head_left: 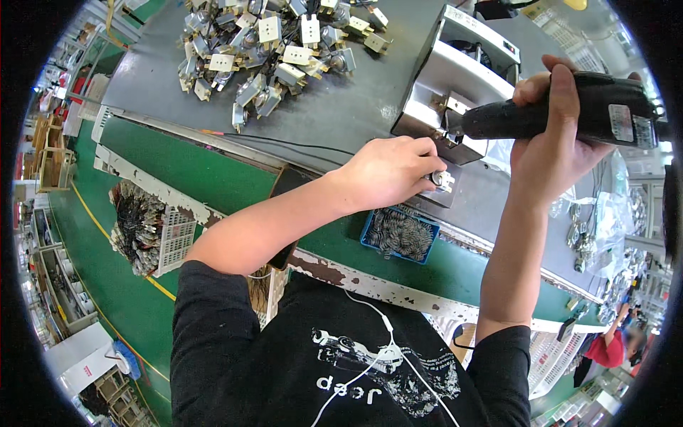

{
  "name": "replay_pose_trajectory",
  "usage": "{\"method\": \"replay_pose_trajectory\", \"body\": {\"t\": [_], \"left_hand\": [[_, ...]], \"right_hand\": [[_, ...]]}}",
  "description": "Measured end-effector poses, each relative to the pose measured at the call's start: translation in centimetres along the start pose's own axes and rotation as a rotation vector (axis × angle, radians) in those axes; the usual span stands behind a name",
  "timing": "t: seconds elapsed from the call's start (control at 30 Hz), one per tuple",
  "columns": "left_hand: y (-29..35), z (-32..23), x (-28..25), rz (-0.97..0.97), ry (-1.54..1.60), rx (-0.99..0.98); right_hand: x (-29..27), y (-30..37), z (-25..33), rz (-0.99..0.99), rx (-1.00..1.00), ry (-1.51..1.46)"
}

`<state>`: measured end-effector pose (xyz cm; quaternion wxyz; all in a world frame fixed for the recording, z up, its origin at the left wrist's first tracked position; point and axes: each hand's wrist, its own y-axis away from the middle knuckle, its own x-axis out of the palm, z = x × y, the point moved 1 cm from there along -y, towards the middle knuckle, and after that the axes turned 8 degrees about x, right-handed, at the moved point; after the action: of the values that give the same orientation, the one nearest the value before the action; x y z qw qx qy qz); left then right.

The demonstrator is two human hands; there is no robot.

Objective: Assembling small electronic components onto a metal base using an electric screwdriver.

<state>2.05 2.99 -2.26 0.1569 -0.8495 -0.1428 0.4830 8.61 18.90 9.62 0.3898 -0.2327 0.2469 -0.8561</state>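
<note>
My right hand (pixel 558 121) is wrapped round a black electric screwdriver (pixel 512 119), its nose pointing left at the front of a silver metal box (pixel 432 85) that looks like a screw feeder. The tip meets the small metal fittings there; whether it touches a screw is too small to tell. Lower left of that, my left hand (pixel 391 167) pinches a small silver-and-white part (pixel 442 181) low over the bench edge, and the fingers cover much of it. A thin black cable (pixel 292 144) runs along the bench to this hand.
A heap of small grey-and-white parts (pixel 270 53) lies on the grey bench (pixel 384 78) at the far left. Near the bench's front edge stands a blue tray (pixel 400 233) of springs. Clear plastic bags (pixel 612 235) lie at right. Another person (pixel 605 350) sits at far right.
</note>
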Motion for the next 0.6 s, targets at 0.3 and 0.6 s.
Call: {"method": "replay_pose_trajectory", "body": {"t": [0.3,0.6], "left_hand": [[0.2,0.2,0.2,0.017,-0.009,0.005],[0.3,0.2,0.3,-0.028,-0.002,0.023]], "right_hand": [[1.5,0.4,-0.1,0.017,0.019,0.081],[2.2,0.5,-0.1,0.011,-0.013,0.136]]}}
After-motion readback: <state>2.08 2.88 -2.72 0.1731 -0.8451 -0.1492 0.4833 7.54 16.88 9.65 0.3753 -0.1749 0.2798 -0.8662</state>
